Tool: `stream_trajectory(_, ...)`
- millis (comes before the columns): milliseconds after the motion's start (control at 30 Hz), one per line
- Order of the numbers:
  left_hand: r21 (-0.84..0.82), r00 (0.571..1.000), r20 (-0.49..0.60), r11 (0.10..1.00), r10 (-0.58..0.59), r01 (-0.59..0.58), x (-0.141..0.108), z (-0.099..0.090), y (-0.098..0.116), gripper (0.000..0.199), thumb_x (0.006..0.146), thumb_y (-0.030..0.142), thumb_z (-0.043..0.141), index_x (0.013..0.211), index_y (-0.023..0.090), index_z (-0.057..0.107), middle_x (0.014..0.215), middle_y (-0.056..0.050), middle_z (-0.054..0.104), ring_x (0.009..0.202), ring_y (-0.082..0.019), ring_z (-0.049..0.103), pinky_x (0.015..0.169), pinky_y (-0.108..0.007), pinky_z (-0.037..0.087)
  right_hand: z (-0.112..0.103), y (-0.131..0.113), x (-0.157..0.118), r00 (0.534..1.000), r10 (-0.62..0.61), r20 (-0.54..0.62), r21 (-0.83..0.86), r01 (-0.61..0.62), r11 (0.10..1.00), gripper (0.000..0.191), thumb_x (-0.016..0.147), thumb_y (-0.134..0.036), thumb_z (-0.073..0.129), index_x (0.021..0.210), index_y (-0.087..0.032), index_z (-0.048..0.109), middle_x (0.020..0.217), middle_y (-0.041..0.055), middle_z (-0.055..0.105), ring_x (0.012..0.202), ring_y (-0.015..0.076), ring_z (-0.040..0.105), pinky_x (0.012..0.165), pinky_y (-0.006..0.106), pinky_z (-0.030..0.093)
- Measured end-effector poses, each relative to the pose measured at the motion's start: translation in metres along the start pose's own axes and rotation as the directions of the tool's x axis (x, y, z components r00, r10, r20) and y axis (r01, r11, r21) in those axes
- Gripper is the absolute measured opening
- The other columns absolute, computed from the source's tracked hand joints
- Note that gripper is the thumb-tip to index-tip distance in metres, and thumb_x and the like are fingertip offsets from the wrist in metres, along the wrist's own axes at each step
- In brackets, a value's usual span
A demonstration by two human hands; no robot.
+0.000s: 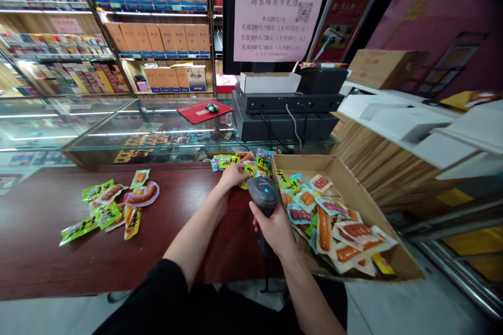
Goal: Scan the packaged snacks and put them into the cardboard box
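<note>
My right hand (275, 227) is wrapped round the handle of a black handheld barcode scanner (262, 192) with a blue light on top. Its cable hangs down past the table's front edge. Just left of the scanner's head, my left hand (232, 176) has its fingers closed on a green snack packet (249, 169) at the edge of a small pile of colourful packets (230, 161). To the right, a cardboard box (334, 166) holds several packed sausages (324, 227) and other snack packets. Another loose group of packets (108, 214) lies on the left of the table.
The dark red table (176, 241) meets a glass display counter (106, 131) behind. On that counter are a red mouse pad (192, 112) with a mouse (212, 108), and a cash register unit (283, 123) below a monitor covered by a paper notice (277, 21). White boxes (408, 123) stand at right.
</note>
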State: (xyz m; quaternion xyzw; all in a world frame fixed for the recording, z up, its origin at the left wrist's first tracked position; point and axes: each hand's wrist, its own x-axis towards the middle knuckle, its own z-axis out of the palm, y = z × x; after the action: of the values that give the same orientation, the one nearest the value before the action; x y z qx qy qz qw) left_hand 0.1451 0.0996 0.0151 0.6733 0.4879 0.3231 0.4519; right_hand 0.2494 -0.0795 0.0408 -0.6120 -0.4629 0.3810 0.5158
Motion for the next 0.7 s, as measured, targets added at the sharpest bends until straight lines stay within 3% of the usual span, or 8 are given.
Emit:
stream_trajectory(100, -0.293, 0.994, -0.007, 0.950, -0.112, 0.105, -0.019, -0.024, -0.009, 0.032, 0.057, 0.033, 0.083, 0.078, 0.015, 0.066, 0.061, 0.002, 0.061, 0.050, -0.010, 0.054, 0.052, -0.023, 0.046, 0.004, -0.003, -0.001, 1.000, 0.004, 0.009, 0.020, -0.004, 1.000, 0.036, 0.075, -0.052, 0.067, 0.086, -0.018, 0.060, 0.049, -0.0006, 0.057, 0.038, 0.0162, 0.054, 0.038, 0.027, 0.045)
stream_trajectory(233, -0.599, 0.965, -0.087, 0.787, -0.247, 0.148, -0.048, -0.058, -0.021, 0.047, 0.052, 0.029, 0.088, 0.086, 0.014, 0.060, 0.075, -0.003, 0.068, 0.060, -0.013, 0.064, 0.060, -0.029, 0.056, 0.018, -0.006, -0.001, 0.998, 0.010, 0.063, 0.026, -0.012, 1.000, 0.039, 0.074, -0.055, 0.068, 0.080, -0.017, 0.058, 0.049, -0.0010, 0.057, 0.038, 0.0147, 0.054, 0.039, 0.025, 0.044)
stream_trajectory(333, -0.669, 0.940, -0.170, 0.735, -0.295, 0.109, -0.067, -0.082, -0.028, 0.051, 0.051, 0.024, 0.089, 0.088, 0.014, 0.056, 0.080, -0.004, 0.069, 0.065, -0.015, 0.068, 0.065, -0.033, 0.059, 0.036, -0.007, -0.001, 0.993, 0.005, 0.121, 0.037, -0.009, 0.999, 0.040, 0.073, -0.056, 0.068, 0.079, -0.018, 0.058, 0.049, -0.0011, 0.058, 0.038, 0.0146, 0.054, 0.040, 0.025, 0.043)
stream_trajectory(467, -0.713, 0.935, -0.241, 0.701, -0.260, 0.011, -0.089, -0.108, -0.030, 0.049, 0.052, 0.021, 0.088, 0.089, 0.013, 0.057, 0.087, -0.006, 0.071, 0.076, -0.019, 0.070, 0.071, -0.035, 0.059, 0.063, -0.012, -0.002, 0.972, -0.042, 0.233, 0.049, 0.032, 0.998, 0.036, 0.076, -0.053, 0.068, 0.085, -0.019, 0.058, 0.049, -0.0023, 0.058, 0.038, 0.0144, 0.053, 0.040, 0.025, 0.043)
stream_trajectory(700, -0.735, 0.926, -0.288, 0.677, -0.245, -0.049, -0.110, -0.133, -0.031, 0.038, 0.060, 0.025, 0.085, 0.084, 0.012, 0.059, 0.091, -0.009, 0.071, 0.083, -0.020, 0.070, 0.079, -0.038, 0.058, 0.090, -0.017, -0.005, 0.942, -0.058, 0.331, 0.052, 0.044, 0.998, 0.032, 0.077, -0.049, 0.067, 0.083, -0.019, 0.056, 0.048, -0.0024, 0.057, 0.038, 0.0136, 0.052, 0.039, 0.023, 0.042)
